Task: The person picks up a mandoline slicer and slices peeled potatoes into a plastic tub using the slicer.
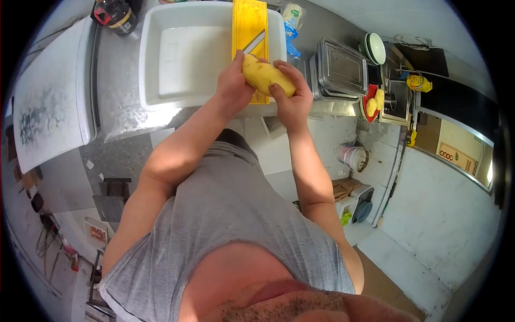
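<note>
"What is placed at the left?"

"A dark bottle (117, 19) is stood on the metal bench (117, 70), and beside it a white tub (144, 70) is set."

"And across the tub?"

"A yellow slicer (250, 19) is laid over its right part, with a slanted metal blade (255, 41) shown."

"Where is the potato (264, 75) kept?"

"It is held above the near part of the slicer, between both hands. Its left end is gripped by the left hand (235, 80), whose fingers are mostly hidden. Its right end is clasped by the right hand (296, 103), the fingers curled round it and the thumb pressed on the near side."

"Farther right?"

"A blue-and-clear bag (291, 40) is seen, then stacked metal containers (343, 64), nested bowls (375, 48), and a red dish (370, 117) in which yellow pieces (372, 107) are held."
</note>
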`<state>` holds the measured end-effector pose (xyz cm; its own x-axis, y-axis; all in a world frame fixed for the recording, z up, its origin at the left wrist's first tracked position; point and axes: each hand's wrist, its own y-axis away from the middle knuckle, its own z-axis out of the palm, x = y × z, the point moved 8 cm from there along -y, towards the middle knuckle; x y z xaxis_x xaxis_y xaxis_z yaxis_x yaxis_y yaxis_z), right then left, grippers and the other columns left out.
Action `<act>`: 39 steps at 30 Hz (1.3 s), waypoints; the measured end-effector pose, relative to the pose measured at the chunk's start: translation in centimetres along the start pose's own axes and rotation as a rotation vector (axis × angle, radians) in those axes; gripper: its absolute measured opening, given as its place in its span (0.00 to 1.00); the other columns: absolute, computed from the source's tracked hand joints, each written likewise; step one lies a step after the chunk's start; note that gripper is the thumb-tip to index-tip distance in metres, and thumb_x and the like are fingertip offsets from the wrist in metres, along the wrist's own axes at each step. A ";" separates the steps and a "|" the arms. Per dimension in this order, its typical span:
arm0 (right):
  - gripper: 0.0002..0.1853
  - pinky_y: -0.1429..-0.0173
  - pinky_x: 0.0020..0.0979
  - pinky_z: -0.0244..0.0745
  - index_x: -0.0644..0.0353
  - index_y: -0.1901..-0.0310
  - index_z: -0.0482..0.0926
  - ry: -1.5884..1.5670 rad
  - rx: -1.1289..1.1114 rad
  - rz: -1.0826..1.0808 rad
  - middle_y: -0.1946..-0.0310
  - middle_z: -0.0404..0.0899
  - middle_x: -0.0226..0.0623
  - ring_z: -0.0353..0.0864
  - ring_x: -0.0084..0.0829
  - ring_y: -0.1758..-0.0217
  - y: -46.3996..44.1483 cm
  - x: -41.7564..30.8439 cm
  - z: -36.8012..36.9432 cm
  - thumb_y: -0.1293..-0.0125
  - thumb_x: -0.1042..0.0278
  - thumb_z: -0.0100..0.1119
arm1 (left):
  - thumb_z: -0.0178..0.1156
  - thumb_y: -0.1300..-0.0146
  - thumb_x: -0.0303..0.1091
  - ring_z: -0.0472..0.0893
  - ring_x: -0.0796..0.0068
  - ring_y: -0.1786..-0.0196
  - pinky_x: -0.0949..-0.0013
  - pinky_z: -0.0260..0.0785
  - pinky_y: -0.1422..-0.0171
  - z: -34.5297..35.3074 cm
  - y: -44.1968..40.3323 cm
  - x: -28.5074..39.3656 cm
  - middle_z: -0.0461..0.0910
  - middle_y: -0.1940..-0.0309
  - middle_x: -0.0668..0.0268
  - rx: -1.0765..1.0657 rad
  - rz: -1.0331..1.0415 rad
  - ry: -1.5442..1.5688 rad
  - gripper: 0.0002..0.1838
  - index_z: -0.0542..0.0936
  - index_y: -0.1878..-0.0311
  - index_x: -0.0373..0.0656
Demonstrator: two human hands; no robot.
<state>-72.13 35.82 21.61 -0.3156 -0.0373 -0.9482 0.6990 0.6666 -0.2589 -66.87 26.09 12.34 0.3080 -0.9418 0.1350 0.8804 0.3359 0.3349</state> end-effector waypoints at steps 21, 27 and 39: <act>0.24 0.37 0.35 0.76 0.66 0.47 0.77 0.424 0.046 -0.173 0.43 0.80 0.47 0.80 0.37 0.40 0.5 -1.6 -0.7 0.45 0.77 0.74 | 0.31 0.19 0.52 0.77 0.64 0.43 0.58 0.68 0.33 1.1 -1.2 -0.8 0.78 0.47 0.59 -0.132 -0.085 -0.092 0.27 0.72 0.43 0.40; 0.21 0.41 0.31 0.77 0.67 0.47 0.78 0.013 0.243 0.415 0.47 0.82 0.41 0.81 0.29 0.46 -0.1 4.5 -3.7 0.42 0.74 0.74 | 0.52 0.24 0.44 0.79 0.63 0.44 0.62 0.70 0.36 -3.5 -1.0 5.7 0.79 0.45 0.58 0.210 0.374 -1.091 0.22 0.73 0.38 0.36; 0.22 0.43 0.40 0.78 0.64 0.51 0.80 0.776 -0.070 -0.008 0.50 0.83 0.49 0.83 0.48 0.48 -1.4 1.8 1.4 0.46 0.66 0.75 | 0.60 0.30 0.39 0.85 0.57 0.54 0.60 0.76 0.48 -6.4 -0.1 4.7 0.85 0.56 0.49 0.058 0.076 -1.713 0.26 0.71 0.35 0.32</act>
<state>-72.80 33.80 19.96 -0.6974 0.4724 -0.5390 0.6608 0.7151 -0.2282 -63.22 21.50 6.98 -0.3963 0.1522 0.9054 0.8580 0.4123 0.3063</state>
